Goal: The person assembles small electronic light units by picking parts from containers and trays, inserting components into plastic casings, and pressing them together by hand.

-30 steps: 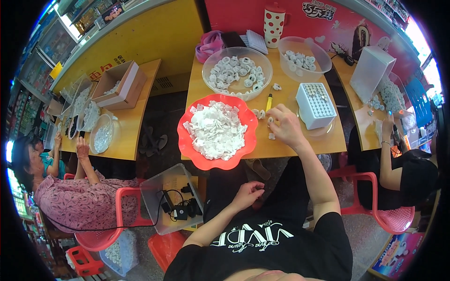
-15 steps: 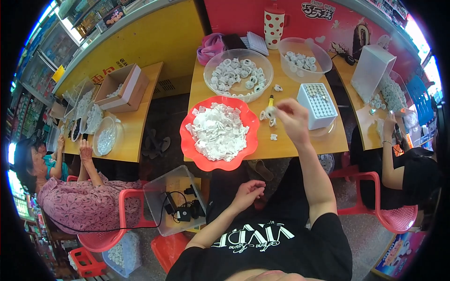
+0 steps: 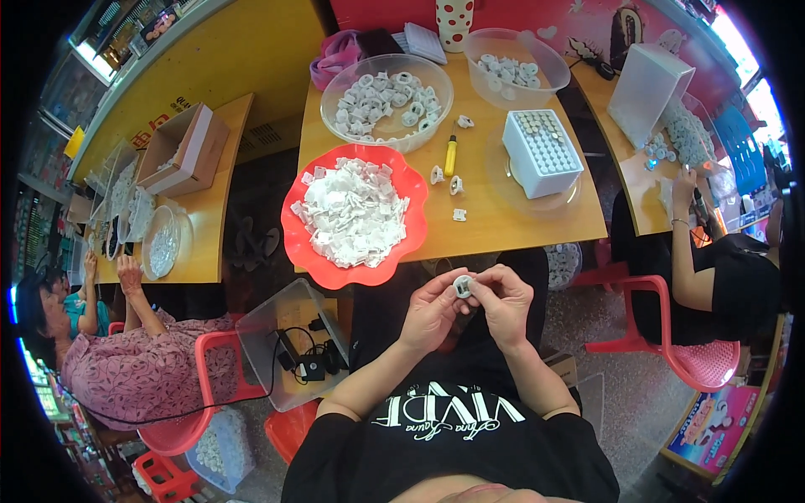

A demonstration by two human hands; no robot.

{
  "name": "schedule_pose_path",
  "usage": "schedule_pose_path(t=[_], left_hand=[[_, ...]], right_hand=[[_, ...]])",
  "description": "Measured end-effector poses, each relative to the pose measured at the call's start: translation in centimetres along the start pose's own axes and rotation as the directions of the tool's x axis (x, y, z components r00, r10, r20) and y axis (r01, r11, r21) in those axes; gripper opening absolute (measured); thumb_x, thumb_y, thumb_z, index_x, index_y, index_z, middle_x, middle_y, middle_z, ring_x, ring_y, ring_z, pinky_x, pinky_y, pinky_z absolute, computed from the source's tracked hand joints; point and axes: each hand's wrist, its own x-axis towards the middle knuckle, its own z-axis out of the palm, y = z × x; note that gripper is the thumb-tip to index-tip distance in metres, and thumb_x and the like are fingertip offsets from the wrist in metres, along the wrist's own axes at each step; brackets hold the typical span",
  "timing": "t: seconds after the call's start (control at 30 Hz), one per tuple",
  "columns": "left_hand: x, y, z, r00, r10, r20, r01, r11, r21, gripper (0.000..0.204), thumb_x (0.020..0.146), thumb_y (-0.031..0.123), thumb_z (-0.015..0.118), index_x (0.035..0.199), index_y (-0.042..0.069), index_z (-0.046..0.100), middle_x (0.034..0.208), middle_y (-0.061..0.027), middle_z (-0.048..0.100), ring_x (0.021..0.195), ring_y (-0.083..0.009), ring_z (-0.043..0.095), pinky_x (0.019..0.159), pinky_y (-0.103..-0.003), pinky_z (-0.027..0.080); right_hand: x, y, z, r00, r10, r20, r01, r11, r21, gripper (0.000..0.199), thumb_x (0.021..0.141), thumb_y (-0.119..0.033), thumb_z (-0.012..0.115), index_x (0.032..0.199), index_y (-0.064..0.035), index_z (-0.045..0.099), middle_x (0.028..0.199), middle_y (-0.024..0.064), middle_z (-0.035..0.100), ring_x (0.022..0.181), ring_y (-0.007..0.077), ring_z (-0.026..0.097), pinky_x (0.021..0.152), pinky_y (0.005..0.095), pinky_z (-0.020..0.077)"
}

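Note:
In front of my lap, just off the table's near edge, both hands meet around a small round white plastic part with a dark slot in its face. My left hand grips one side of it between thumb and fingers. On the other side, my right hand pinches it with thumb and forefinger. A yellow-handled screwdriver lies on the table beyond, with a few similar white parts close by. A red scalloped bowl heaped with flat white plastic pieces stands to the left.
Two clear bowls of round white parts sit at the back. A white box topped with rows of small discs stands at the right. People work at side tables left and right. A clear bin with cables is beside me.
My right hand has come back from beside the screwdriver to my lap, bringing the round white part. My left hand has risen to meet it and now grips it too. The view has shifted.

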Motion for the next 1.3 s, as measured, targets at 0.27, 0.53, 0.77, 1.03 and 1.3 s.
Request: schedule_pose_path(t=[0.27, 0.53, 0.77, 1.03, 1.3], left_hand=[[-1.1, 1.2, -1.0, 0.990, -0.134, -0.037, 0.124, 0.973, -0.193, 0.033, 0.099, 0.019, 0.047, 0.124, -0.002, 0.053, 0.110, -0.0147, 0.063, 0.087, -0.0229, 0.063, 0.072, -0.029, 0.049], [-3.5, 4.2, -1.4, 0.910, -0.413, -0.017, 0.414, 0.911, 0.001, 0.032, 0.098, 0.020, 0.050, 0.122, 0.000, 0.056, 0.106, -0.0117, 0.064, 0.081, -0.0191, 0.064, 0.066, -0.027, 0.049], [-3.7, 2.8, -1.9, 0.803, -0.595, -0.022, 0.593, 0.796, 0.124, 0.029, 0.098, 0.019, 0.053, 0.119, 0.000, 0.057, 0.099, -0.0070, 0.065, 0.079, -0.0149, 0.065, 0.064, -0.025, 0.049], [-2.7, 2.3, -0.3, 0.957, -0.288, -0.016, 0.281, 0.943, -0.177, 0.031, 0.098, 0.018, 0.049, 0.122, -0.001, 0.055, 0.106, -0.0133, 0.065, 0.081, -0.0204, 0.065, 0.066, -0.026, 0.049], [-2.8, 1.6, -1.0, 0.967, -0.255, -0.014, 0.247, 0.947, -0.205, 0.032, 0.099, 0.017, 0.047, 0.124, -0.003, 0.053, 0.108, -0.0163, 0.064, 0.084, -0.0222, 0.064, 0.070, -0.028, 0.050]], right_hand=[[4.2, -2.0, -1.4, 0.885, -0.436, 0.162, 0.426, 0.621, -0.658, 0.008, 0.074, 0.004, 0.068, 0.078, -0.0004, 0.061, 0.073, 0.0111, 0.059, 0.071, 0.0289, 0.055, 0.064, 0.0362, 0.0433], [12.2, -7.6, -4.2, 0.655, -0.700, 0.285, 0.580, 0.223, -0.783, 0.007, 0.072, 0.001, 0.067, 0.077, -0.0031, 0.063, 0.089, 0.0109, 0.062, 0.086, 0.0298, 0.055, 0.075, 0.0400, 0.0406], [21.0, -8.6, -6.5, 0.763, -0.555, 0.331, 0.379, -0.030, -0.925, 0.010, 0.075, -0.013, 0.070, 0.085, -0.0107, 0.073, 0.107, 0.0095, 0.062, 0.102, 0.0296, 0.052, 0.079, 0.0418, 0.0392], [21.6, -7.6, -7.1, 0.798, -0.485, 0.359, 0.375, -0.068, -0.924, 0.012, 0.074, -0.015, 0.070, 0.085, -0.0130, 0.075, 0.114, 0.0115, 0.060, 0.114, 0.0289, 0.047, 0.084, 0.0425, 0.0353], [20.8, -7.5, -9.2, 0.842, -0.479, 0.249, 0.356, 0.145, -0.923, 0.012, 0.076, -0.012, 0.069, 0.087, -0.0124, 0.074, 0.110, 0.0064, 0.063, 0.110, 0.0277, 0.050, 0.085, 0.0435, 0.0363]])
